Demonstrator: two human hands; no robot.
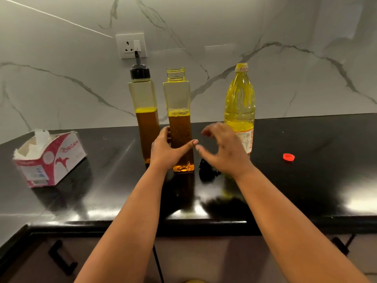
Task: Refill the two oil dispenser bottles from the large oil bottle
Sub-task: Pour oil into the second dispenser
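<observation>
At my nine o'clock the tissue box (51,158) reads "ORIGAMI" in pink on its side, and at my one o'clock the large oil bottle (240,107) shows "fort" on its neck band, its red vertical label word too blurred to read.

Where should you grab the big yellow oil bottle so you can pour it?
Hold the large oil bottle round its wide ribbed middle, above the label, coming from the right with the right hand. It stands upright with its cap off, so a grip there probably keeps it steady when tipped.
</observation>
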